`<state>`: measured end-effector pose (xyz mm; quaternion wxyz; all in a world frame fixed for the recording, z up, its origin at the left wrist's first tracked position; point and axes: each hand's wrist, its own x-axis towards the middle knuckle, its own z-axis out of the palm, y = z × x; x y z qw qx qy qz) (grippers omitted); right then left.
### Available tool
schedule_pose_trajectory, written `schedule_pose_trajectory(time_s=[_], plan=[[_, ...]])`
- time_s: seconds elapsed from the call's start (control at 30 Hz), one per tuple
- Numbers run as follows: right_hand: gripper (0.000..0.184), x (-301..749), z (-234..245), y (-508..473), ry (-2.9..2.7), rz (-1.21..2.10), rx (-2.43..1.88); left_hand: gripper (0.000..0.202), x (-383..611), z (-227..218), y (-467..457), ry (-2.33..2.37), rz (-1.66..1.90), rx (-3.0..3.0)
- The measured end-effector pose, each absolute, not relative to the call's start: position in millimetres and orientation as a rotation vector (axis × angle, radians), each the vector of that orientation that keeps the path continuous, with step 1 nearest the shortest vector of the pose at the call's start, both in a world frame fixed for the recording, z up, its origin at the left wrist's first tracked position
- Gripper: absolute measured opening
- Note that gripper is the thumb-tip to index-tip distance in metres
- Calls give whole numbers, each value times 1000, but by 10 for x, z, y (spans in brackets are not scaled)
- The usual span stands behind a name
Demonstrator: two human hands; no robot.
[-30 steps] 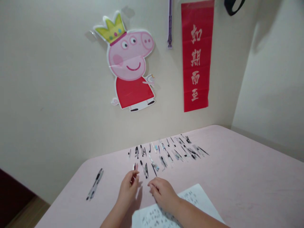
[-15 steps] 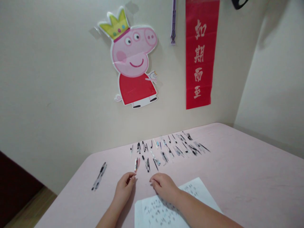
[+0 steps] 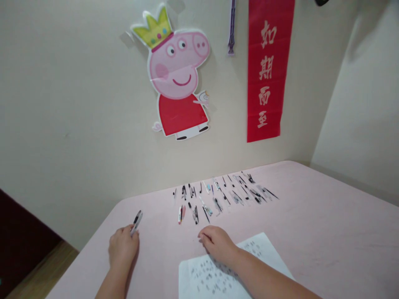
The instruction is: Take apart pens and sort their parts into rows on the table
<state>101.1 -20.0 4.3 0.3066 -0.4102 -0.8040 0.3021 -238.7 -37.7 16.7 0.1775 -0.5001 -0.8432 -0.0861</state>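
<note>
Nearest, along the bottom edge, two bare forearms [image 3: 114, 276] over a pink-covered tabletop [image 3: 330, 232]. Under the right forearm, a white sheet of paper [image 3: 212, 280] marked all over in dark handwriting, too blurred to read. Across the upper edge of the sheet, the right grip [image 3: 220, 244], fingers curled in and closed, palm side hidden. Well apart from it, to the left, the left grip [image 3: 124, 247], fingers and thumb at a pair of clear-barrelled pens [image 3: 137, 219]; no telling whether closed firmly on them. Upper ends of the pens jutting past the fingertips, slanting away and to the right, one with a black section; lower ends hidden by the grip. Farther back, between the two grips, a white stick [image 3: 180, 215] with a pinkish near end. Beyond and rightward, loose pen parts [image 3: 217, 203] in two rough rows, mostly black and clear, with touches of light blue. At the back, a pale wall [image 3: 77, 104] with a pink cartoon pig cutout [image 3: 182, 116], crowned and red-dressed, a hanging purple strap [image 3: 231, 31] and a red banner [image 3: 270, 74] with four pale characters.
</note>
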Motion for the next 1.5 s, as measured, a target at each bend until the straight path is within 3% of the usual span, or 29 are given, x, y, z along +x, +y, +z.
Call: schedule_pose_trajectory(time_s=[0.23,0.6,0.7,0.77,0.93,1.07,1.13,1.5], plan=[[24,1015,54,-204,-2122,801,-1076,41,-2463,124,-399,-2496,-77,-1326],[26,1017,69,-215,-2104,814,-1069,38,-2346,192,-441,-2418,-108,-1322],[25,1012,57,-213,-2061,851,-1051,35,-2217,294,-405,-2389,-300,-1413],[23,1001,27,-202,-2007,898,-1035,26,-2052,352,-367,-2436,-746,-1582],[19,956,-79,-99,-1681,1119,-1016,23,-1384,317,-335,-2387,-982,-1985],[38,964,-70,1,-1318,1371,-901,30,-853,191,-422,-2306,-1471,-2342],[46,981,-33,23,-1192,1479,-854,32,-691,151,-465,-2272,-1472,-2498],[46,1012,72,-24,-1051,1591,-905,23,-583,160,-561,-2360,-1318,-2621]])
